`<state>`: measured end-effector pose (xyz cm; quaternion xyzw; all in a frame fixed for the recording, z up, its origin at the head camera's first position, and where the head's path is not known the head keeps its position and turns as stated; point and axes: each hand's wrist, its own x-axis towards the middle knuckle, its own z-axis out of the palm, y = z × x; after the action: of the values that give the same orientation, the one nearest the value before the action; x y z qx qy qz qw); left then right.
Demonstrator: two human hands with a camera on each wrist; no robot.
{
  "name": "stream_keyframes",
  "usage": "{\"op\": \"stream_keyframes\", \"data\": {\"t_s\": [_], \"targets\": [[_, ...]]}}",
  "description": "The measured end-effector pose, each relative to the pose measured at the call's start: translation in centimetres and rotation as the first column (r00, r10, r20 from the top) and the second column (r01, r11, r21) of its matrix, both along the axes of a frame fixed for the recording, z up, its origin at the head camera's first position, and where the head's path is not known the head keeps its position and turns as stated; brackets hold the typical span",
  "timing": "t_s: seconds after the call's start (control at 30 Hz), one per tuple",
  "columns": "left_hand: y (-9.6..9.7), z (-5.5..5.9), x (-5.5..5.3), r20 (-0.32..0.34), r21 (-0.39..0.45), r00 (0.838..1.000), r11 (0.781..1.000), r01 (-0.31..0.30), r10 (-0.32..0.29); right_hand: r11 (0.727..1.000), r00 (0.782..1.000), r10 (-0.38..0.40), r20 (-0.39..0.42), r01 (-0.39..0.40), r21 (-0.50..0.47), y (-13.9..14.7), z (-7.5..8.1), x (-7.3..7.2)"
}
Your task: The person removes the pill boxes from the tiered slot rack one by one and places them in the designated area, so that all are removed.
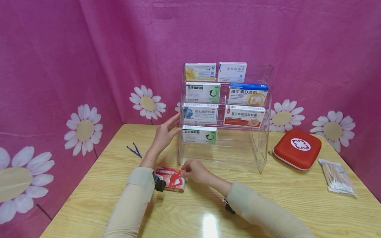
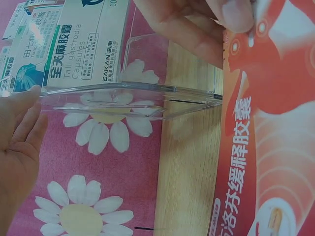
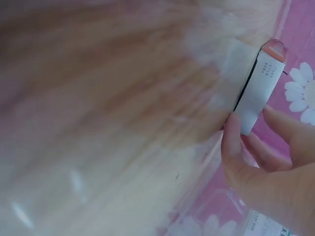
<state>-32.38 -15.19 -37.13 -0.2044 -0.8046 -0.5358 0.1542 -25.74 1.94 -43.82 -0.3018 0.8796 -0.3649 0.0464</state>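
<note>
A clear acrylic display rack (image 1: 221, 155) with stepped shelves stands in the middle of the table. My left hand (image 1: 163, 135) touches its left side with extended fingers; the left wrist view shows the fingertips (image 2: 35, 91) at the rack's edge. Low in front of the rack, my right hand (image 1: 196, 171) pinches the right end of a red medicine box (image 1: 170, 178). The box is partly behind the left wrist in the head view. In the right wrist view the thumb and fingers hold the white end panel of the box (image 3: 261, 83).
Several medicine boxes stand on the rack, including a green-and-white one (image 1: 199, 135) and a red-and-white one (image 1: 244, 116). To the right lie a red zip case (image 1: 297, 150) and a bag of cotton swabs (image 1: 336, 177). Blue tweezers (image 1: 135, 150) lie at left.
</note>
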Motion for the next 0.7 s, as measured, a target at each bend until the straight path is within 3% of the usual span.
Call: {"op": "stream_keyframes", "data": {"t_s": [0.23,0.43,0.7], "targets": [[-0.1,0.0,0.0,-0.011,0.012,1.000,1.000,0.012,-0.012,0.999,0.999,-0.045,-0.013,0.045,-0.022,0.8,0.3,0.1],[0.0,0.1,0.1,-0.008,0.000,1.000,1.000,0.004,-0.004,0.997,0.985,-0.053,-0.163,0.043,-0.063,2.2,1.2,0.4],[0.0,-0.1,0.0,-0.015,0.014,1.000,1.000,0.010,-0.010,0.984,0.913,-0.153,-0.377,0.107,-0.140,4.8,2.0,-0.2]]}}
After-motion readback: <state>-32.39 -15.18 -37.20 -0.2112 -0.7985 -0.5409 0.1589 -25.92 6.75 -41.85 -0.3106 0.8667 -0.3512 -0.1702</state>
